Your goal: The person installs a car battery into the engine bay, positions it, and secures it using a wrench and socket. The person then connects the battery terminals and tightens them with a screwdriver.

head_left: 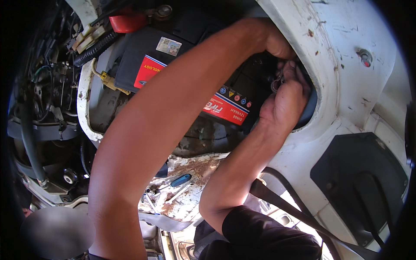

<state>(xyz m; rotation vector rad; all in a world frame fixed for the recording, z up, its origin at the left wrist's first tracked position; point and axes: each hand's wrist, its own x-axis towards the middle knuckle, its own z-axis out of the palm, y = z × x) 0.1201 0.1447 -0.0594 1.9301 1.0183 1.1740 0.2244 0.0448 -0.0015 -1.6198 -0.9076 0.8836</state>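
A black car battery (186, 37) with red labels sits in a recess of the white vehicle body. My left arm reaches across it, and my left hand (278, 44) is curled at the battery's right end, tucked by the edge of the opening. Its fingertips are in shadow, so what they grip is hidden. Just below, my right hand (287, 95) is closed, with fingers pointing up toward the left hand. A small ring-shaped metal clamp (276, 83) shows at its thumb side, partly covered by the fingers. The two hands nearly touch.
A red terminal cover (128, 22) and a metal clamp (163, 12) lie at the battery's far left. Yellow connector (108, 80) and hoses crowd the left. Below are a blue-handled tool (180, 180) and a metal tool (180, 193) on a rusty surface. A dark strap (286, 203) crosses lower right.
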